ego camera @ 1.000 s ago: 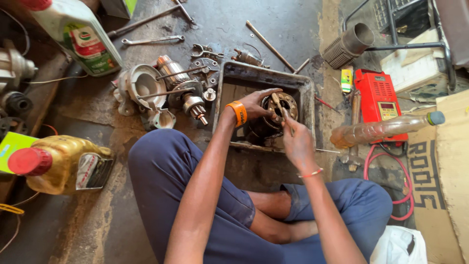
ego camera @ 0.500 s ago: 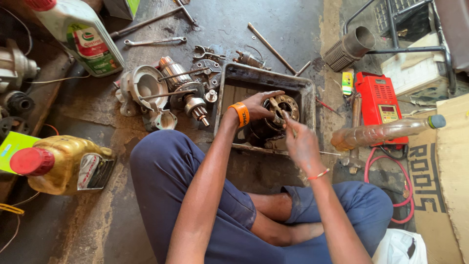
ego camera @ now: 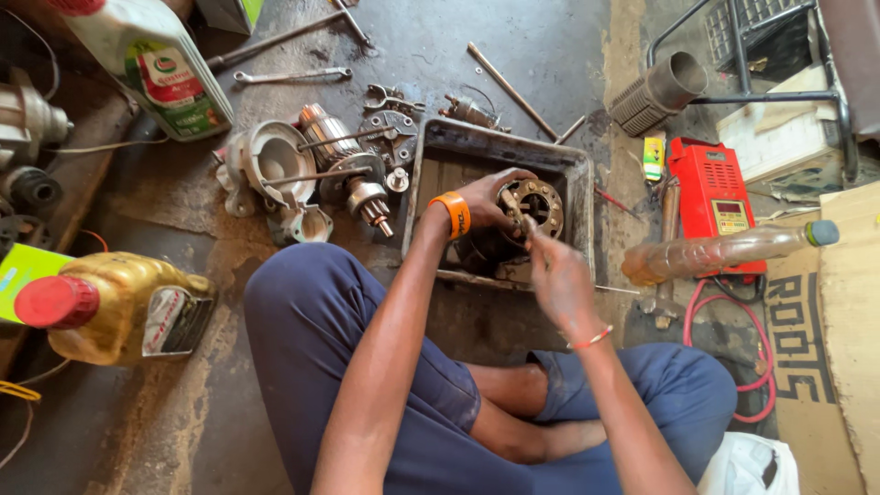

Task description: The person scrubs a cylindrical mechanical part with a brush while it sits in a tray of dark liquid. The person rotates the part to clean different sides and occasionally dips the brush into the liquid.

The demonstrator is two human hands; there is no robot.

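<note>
I sit cross-legged on the floor before a greasy metal tray (ego camera: pixel 571 170). Inside it stands a dark round motor housing (ego camera: pixel 532 203) with a ring-shaped end facing up. My left hand (ego camera: pixel 481 200), with an orange wristband, grips the housing's left side. My right hand (ego camera: pixel 557 273) holds a thin brush-like tool (ego camera: pixel 515 213) whose tip rests on the ring face of the housing. Both hands are oily.
Dismantled motor parts (ego camera: pixel 312 170), a spanner (ego camera: pixel 291 75) and rods (ego camera: pixel 511 89) lie beyond the tray. Oil bottles stand at left (ego camera: pixel 110 307) and far left (ego camera: pixel 151 64). A red meter box (ego camera: pixel 713 197), a clear plastic bottle (ego camera: pixel 724 247), a red hose (ego camera: pixel 724 321) and cardboard (ego camera: pixel 825 348) are at right.
My right hand has shifted slightly down and left, working the tool across the housing face. My left hand keeps its hold on the housing.
</note>
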